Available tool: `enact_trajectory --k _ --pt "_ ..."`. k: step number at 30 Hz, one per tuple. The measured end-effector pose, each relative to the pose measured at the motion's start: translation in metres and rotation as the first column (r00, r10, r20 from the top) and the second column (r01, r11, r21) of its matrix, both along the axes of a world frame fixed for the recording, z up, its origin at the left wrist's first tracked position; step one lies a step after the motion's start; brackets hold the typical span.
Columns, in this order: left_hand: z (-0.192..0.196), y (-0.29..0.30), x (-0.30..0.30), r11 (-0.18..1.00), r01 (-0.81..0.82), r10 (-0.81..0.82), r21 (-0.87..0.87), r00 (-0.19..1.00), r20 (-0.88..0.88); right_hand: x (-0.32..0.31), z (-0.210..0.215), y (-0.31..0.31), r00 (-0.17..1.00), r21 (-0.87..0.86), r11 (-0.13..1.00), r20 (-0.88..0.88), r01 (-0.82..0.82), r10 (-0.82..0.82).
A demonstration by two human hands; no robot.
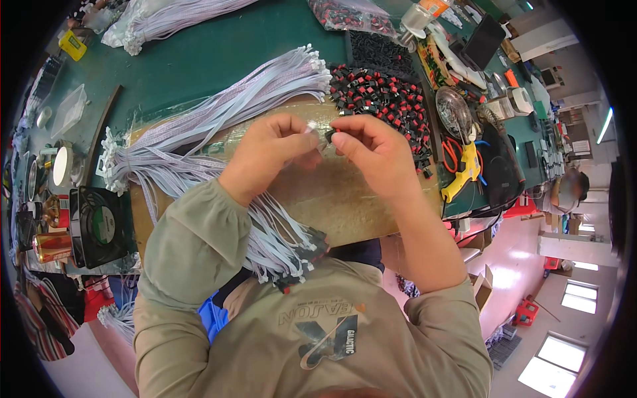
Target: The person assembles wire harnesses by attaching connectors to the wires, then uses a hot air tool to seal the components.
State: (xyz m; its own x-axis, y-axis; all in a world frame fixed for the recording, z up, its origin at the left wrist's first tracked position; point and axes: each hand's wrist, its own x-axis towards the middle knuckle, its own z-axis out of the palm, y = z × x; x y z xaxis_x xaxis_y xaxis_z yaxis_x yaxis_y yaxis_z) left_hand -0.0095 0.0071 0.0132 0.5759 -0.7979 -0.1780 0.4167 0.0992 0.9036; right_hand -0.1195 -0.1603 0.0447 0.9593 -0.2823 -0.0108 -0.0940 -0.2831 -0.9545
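Observation:
My left hand (269, 149) pinches the white connector end of a thin grey cable (312, 129) over a brown cardboard pad (345, 199). Facing it, my right hand (371, 149) holds a small black and red switch (330, 134) at its fingertips, touching the cable end. A pile of the same black and red switches (385, 99) lies just beyond my right hand. Bundles of grey cables with white plugs (252, 93) fan out to the left. Finished cables with switches attached (292, 249) hang off the near edge by my chest.
A green mat (199, 53) covers the table. A black fan (99, 225), a can and tape rolls sit at the left. A yellow glue gun (464, 172), red-handled pliers, a metal dish (454, 109) and black trays lie to the right. Another person sits far right.

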Motion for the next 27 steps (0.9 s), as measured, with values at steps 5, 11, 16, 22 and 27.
enact_trajectory --k 5,11,16,22,27 --pt "0.007 0.002 -0.001 0.997 0.032 -0.038 0.075 0.995 0.092 0.002 0.010 -0.005 0.994 0.035 0.996 -0.071 0.083 -0.080" --pt "0.002 0.002 0.003 0.991 0.047 -0.075 0.128 0.972 0.222 0.002 0.007 -0.007 0.996 0.032 0.996 -0.038 0.081 -0.080" --pt "0.001 0.002 0.000 0.993 0.036 -0.065 0.114 0.964 0.259 0.002 0.004 -0.003 0.999 0.050 0.998 -0.034 0.026 -0.024" --pt "0.002 0.001 0.000 0.991 0.024 -0.061 0.129 0.954 0.293 0.000 0.003 -0.002 0.999 0.028 0.999 -0.031 0.037 -0.036" --pt "0.001 0.001 0.000 0.991 0.013 -0.052 0.134 0.955 0.292 0.000 -0.001 -0.002 0.999 0.097 0.995 -0.034 0.027 -0.024"
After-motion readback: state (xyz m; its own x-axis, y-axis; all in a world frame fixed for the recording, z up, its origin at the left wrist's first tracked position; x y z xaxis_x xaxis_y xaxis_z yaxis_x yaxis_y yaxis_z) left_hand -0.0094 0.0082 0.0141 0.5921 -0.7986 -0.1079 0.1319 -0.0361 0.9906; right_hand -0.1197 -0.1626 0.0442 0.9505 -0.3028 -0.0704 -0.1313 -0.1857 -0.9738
